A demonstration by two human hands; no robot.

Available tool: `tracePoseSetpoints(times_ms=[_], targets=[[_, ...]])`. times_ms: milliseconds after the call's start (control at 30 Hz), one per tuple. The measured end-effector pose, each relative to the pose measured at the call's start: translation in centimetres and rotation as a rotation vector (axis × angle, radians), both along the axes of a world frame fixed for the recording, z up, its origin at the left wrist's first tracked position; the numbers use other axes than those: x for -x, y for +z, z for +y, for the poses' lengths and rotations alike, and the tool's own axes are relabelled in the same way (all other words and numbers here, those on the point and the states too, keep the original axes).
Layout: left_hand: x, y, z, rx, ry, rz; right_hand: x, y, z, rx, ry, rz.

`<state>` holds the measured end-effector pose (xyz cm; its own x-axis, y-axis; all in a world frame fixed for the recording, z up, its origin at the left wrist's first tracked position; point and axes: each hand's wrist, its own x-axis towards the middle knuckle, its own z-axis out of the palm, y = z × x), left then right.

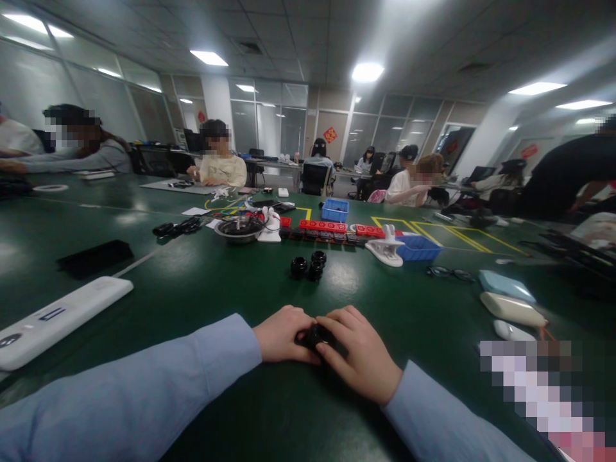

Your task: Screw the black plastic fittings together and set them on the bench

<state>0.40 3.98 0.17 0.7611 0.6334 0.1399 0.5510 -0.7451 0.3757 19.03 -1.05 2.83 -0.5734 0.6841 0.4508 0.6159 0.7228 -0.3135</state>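
Both my hands meet over the green table, close in front of me. Between them is a small round black part, mostly covered by fingers, so its exact kind does not show. My left hand grips it from the left with thumb and fingers. From the right, my right hand curls its fingers and thumb round the same part. Just beyond my hands stands a small cluster of glossy black round parts, which look similar to the held one.
Farther back lie a metal bowl, a row of red blocks, a white clip stand and a blue bin. At left is a long white device; at right, glasses and a cream case. People sit beyond.
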Motion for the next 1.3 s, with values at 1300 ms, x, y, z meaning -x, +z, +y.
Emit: tracePoseSetpoints(times_ms=[1300], targets=[[0.0,-0.2,0.2,-0.034,-0.011,0.033,1.1,0.6,-1.0,-0.066,0.031,-0.109]])
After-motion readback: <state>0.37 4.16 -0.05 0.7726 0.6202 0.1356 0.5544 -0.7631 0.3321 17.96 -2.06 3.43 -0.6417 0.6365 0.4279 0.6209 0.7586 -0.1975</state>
